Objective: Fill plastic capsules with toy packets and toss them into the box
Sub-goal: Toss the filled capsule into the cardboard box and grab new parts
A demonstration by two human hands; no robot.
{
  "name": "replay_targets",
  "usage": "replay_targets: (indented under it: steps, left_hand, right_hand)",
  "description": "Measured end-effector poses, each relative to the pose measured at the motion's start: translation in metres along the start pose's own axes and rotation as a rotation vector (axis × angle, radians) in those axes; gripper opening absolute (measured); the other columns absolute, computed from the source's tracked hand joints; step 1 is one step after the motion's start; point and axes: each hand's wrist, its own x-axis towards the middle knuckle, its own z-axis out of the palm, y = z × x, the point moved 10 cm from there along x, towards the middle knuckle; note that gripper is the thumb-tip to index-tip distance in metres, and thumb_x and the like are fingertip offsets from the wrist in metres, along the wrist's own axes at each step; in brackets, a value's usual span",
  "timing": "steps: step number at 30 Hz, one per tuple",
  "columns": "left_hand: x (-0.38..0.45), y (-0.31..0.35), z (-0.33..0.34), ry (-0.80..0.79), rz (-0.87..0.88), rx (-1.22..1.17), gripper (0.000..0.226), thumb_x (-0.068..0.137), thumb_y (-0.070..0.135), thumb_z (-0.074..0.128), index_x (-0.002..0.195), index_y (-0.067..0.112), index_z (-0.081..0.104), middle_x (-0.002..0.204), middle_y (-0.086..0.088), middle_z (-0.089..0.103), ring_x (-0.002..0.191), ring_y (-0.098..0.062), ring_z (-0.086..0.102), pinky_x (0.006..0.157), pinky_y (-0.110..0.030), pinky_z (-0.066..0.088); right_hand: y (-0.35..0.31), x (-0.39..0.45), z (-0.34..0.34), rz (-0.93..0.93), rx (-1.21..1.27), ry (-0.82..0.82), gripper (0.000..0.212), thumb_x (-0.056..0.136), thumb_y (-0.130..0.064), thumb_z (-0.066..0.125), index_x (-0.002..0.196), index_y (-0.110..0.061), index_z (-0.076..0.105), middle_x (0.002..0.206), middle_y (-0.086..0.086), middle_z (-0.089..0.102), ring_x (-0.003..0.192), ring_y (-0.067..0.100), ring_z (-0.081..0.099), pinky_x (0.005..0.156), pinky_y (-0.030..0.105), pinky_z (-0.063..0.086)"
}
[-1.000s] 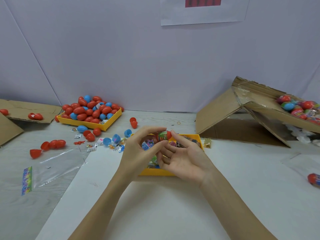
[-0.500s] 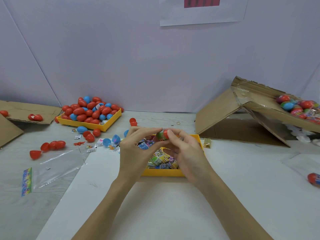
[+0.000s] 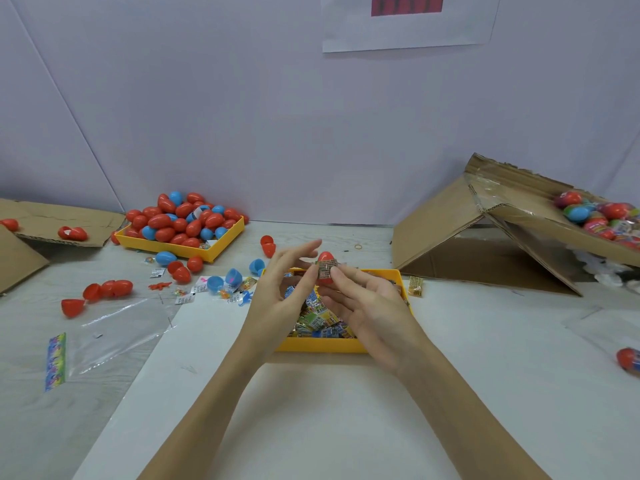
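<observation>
A red capsule (image 3: 326, 257) wrapped in a printed label stands upright between my hands above the yellow tray (image 3: 322, 345) of toy packets (image 3: 320, 318). My right hand (image 3: 367, 304) pinches the capsule at its lower side with thumb and fingertips. My left hand (image 3: 282, 289) pinches its left edge with the thumb and a finger, the other fingers stretched out above. The cardboard box (image 3: 519, 216) lies tilted at the right with several filled capsules (image 3: 599, 216) inside.
A second yellow tray (image 3: 221, 244) heaped with red and blue capsules sits at the back left. Loose capsule halves, small toys and packets lie between the trays. A clear plastic bag (image 3: 114, 336) lies at the left, a lone capsule (image 3: 628, 358) at the right edge.
My hands rose slightly and opened up around the capsule. It now stands upright with its red tip showing, and the left fingers have spread out.
</observation>
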Motion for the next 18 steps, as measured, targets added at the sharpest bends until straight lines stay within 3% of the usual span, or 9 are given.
replay_targets:
  steps: [2, 4, 7, 12, 18]
  left_hand:
    - [0.0, 0.0, 0.0, 0.007, -0.022, -0.055, 0.029, 0.102, 0.021, 0.058, 0.129, 0.022, 0.067, 0.119, 0.0, 0.069, 0.112, -0.019, 0.066, 0.092, -0.029, 0.056]
    - [0.0, -0.001, 0.001, 0.013, -0.054, -0.105, 0.026, 0.099, 0.028, 0.061, 0.121, 0.022, 0.072, 0.11, 0.003, 0.073, 0.106, -0.016, 0.069, 0.088, -0.025, 0.056]
    - [-0.001, -0.008, 0.001, 0.032, -0.098, -0.162, 0.02, 0.098, 0.021, 0.066, 0.115, 0.02, 0.075, 0.106, 0.002, 0.076, 0.105, -0.014, 0.071, 0.086, -0.022, 0.056]
    - [0.0, -0.019, -0.003, 0.064, -0.175, -0.293, 0.022, 0.098, 0.021, 0.066, 0.116, 0.023, 0.077, 0.112, 0.001, 0.077, 0.11, -0.013, 0.071, 0.091, -0.024, 0.057]
    - [-0.001, -0.023, -0.003, 0.072, -0.197, -0.292, 0.021, 0.094, 0.026, 0.07, 0.113, 0.02, 0.077, 0.109, -0.001, 0.077, 0.109, -0.016, 0.072, 0.092, -0.026, 0.058]
  right_hand:
    - [-0.003, 0.0, -0.006, -0.066, -0.103, 0.067, 0.026, 0.093, -0.015, 0.074, 0.118, -0.01, 0.071, 0.106, 0.009, 0.076, 0.097, 0.016, 0.074, 0.085, 0.025, 0.059]
    - [-0.012, -0.001, -0.013, -0.164, -0.371, 0.161, 0.028, 0.086, -0.022, 0.082, 0.112, -0.022, 0.07, 0.101, 0.001, 0.075, 0.095, 0.015, 0.075, 0.081, 0.024, 0.059]
    - [-0.02, -0.001, -0.011, -0.27, -0.577, 0.183, 0.029, 0.084, -0.024, 0.085, 0.107, -0.027, 0.067, 0.095, -0.005, 0.075, 0.091, 0.013, 0.074, 0.081, 0.027, 0.062]
    - [-0.021, 0.001, -0.007, -0.313, -0.524, 0.131, 0.023, 0.092, -0.015, 0.077, 0.113, -0.016, 0.069, 0.1, 0.003, 0.077, 0.094, 0.016, 0.075, 0.087, 0.03, 0.061]
    - [-0.023, -0.001, -0.01, -0.333, -0.471, 0.147, 0.017, 0.093, -0.005, 0.073, 0.108, -0.012, 0.073, 0.099, 0.009, 0.077, 0.096, 0.018, 0.076, 0.088, 0.027, 0.06]
